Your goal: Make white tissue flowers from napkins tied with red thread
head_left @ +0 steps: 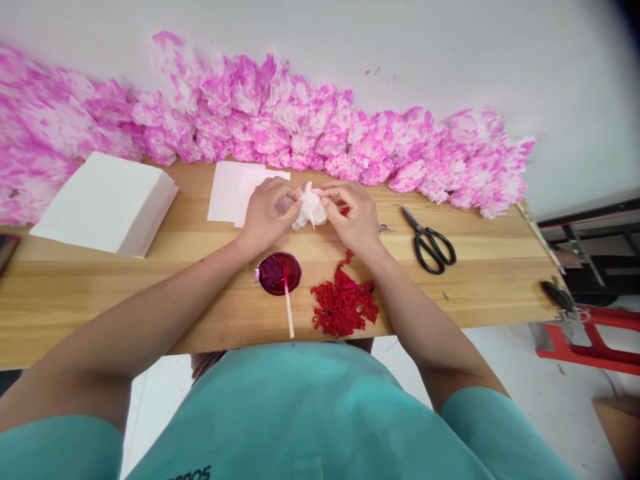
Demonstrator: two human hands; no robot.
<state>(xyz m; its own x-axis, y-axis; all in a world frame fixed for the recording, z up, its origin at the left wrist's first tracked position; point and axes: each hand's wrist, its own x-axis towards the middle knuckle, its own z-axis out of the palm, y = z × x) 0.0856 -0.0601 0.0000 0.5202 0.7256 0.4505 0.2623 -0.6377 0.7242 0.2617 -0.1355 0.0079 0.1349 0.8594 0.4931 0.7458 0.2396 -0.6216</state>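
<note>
A crumpled white paper flower [311, 206] is held between my two hands over the table. My left hand [270, 210] pinches its left side with thumb and finger. On its right side, my right hand [353, 213] grips the paper at the edge. White paper sheets [233, 190] lie flat beside and partly behind my left hand. Below the hands stands a bowl of dark red liquid [273, 273] with a pale stick [289, 310] leaning out of it. A heap of red yarn [344, 307] rests to its right, with a strand running up under my right hand.
Black scissors [430, 243] lie to the right on the wooden table [500, 267]. A thick stack of white paper [105, 203] sits at the left. Pink and white paper flowers [300, 127] line the back along the wall. A red stool [590, 343] stands at the right.
</note>
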